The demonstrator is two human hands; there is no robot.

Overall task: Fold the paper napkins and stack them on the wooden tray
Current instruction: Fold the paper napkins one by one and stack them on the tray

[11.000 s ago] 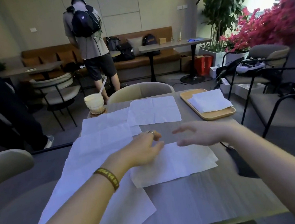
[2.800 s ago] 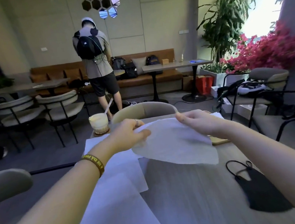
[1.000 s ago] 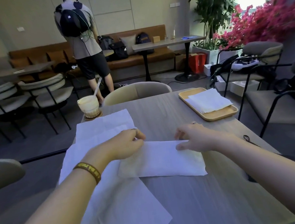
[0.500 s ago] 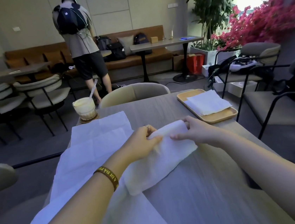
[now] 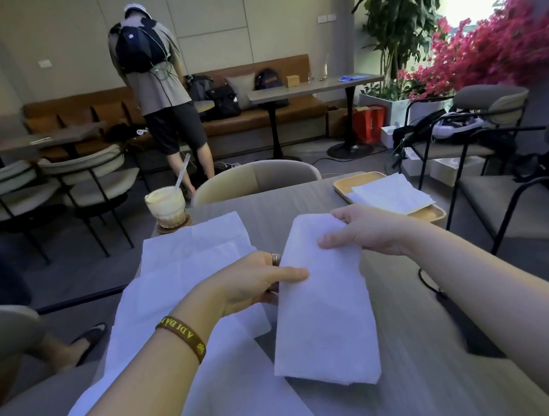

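A folded white napkin (image 5: pixel 325 308) hangs lifted above the grey table (image 5: pixel 431 361), long side running away from me. My left hand (image 5: pixel 254 283) pinches its left edge, thumb on top. My right hand (image 5: pixel 364 230) holds its far right corner between thumb and fingers. Several unfolded napkins (image 5: pixel 193 285) lie spread over the left half of the table. The wooden tray (image 5: pixel 349 184) sits at the far right corner with folded napkins (image 5: pixel 389 194) on it.
A glass drink with a straw (image 5: pixel 166 206) stands on a coaster at the far left of the table. A beige chair (image 5: pixel 256 179) faces me across it. A black mask strap (image 5: pixel 429 284) lies at the right. A person with a backpack (image 5: pixel 156 84) stands beyond.
The napkin was folded on the table a second ago. Both hands have since lifted it and turned it so that it hangs lengthwise in front of me.
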